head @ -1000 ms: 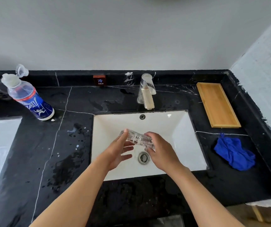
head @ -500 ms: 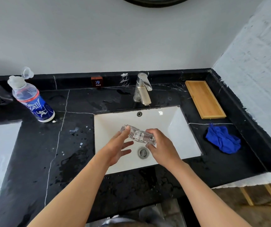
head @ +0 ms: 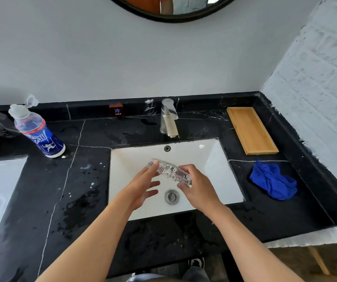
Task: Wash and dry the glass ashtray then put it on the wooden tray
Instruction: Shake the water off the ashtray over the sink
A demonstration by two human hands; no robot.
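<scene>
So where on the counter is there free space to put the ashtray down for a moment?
Bare black counter lies between the blue bottle and the sink, though wet. The wooden tray is empty. A narrow strip separates tray and blue cloth. The far left corner is crowded. Both hands hold the glass ashtray.

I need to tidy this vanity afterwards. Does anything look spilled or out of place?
Yes: white droplets and wet patches spatter the black counter left of the sink, and the blue cloth lies crumpled on its right. Nothing looks damaged.
</scene>
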